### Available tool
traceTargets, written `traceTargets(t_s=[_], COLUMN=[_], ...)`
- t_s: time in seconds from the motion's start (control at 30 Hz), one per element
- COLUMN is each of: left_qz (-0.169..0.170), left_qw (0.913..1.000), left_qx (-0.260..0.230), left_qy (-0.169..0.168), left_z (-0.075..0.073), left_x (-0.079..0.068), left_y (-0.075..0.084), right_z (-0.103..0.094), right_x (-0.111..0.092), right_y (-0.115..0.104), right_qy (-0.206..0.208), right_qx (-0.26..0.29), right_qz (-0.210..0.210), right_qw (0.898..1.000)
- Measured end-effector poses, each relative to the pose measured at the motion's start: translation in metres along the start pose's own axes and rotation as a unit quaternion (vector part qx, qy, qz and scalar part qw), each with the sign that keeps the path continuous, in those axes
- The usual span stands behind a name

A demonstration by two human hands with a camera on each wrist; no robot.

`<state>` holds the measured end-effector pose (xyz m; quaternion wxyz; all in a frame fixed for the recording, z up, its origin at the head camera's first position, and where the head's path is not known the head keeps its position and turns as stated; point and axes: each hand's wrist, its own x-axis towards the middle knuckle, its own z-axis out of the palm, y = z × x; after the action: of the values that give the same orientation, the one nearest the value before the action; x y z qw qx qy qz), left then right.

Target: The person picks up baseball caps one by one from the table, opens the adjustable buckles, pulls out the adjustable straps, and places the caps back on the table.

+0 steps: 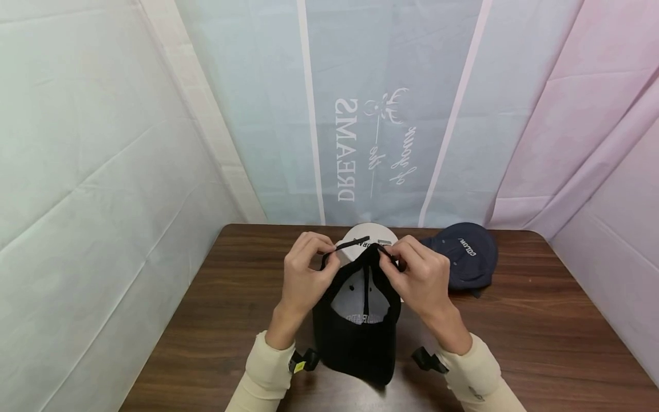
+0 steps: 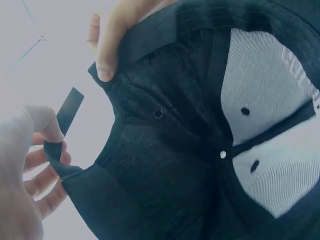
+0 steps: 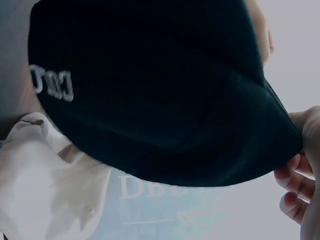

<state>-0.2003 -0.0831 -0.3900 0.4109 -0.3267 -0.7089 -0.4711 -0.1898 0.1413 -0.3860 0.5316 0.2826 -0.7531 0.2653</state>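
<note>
A black baseball cap is held up over the table, its brim toward me and its hollow inside showing. My left hand pinches the cap's back strap, whose end sticks out loose past the fingers. On the other side of the back opening, my right hand grips the cap's edge between thumb and fingers. Pale mesh-like lining shows inside the front panels in the left wrist view. White embroidered letters on the cap's outside are partly visible in the right wrist view.
Behind the black cap lies a white cap with dark lettering, partly hidden. A navy cap rests at the back right of the brown wooden table. Printed cloth hangs behind the table, with pale fabric at both sides.
</note>
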Motion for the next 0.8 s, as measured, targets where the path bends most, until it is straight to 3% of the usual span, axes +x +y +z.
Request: traceTargets(t_s=[0.47, 0.8], left_qz=[0.000, -0.008], left_qw=[0.9998, 0.9986], left_qx=[-0.019, -0.034], left_qy=[-0.011, -0.041], left_z=[0.0037, 0.0035], left_x=[-0.0012, -0.0029], left_y=[-0.0009, -0.0002], right_z=[-0.0020, -0.0020], right_x=[0.0007, 0.0004], right_y=[0.0020, 0.0044], right_qy=[-0.010, -0.017], right_qx=[0.023, 0.014], right_qz=[0.013, 0.020], right_qw=[1.000, 1.000])
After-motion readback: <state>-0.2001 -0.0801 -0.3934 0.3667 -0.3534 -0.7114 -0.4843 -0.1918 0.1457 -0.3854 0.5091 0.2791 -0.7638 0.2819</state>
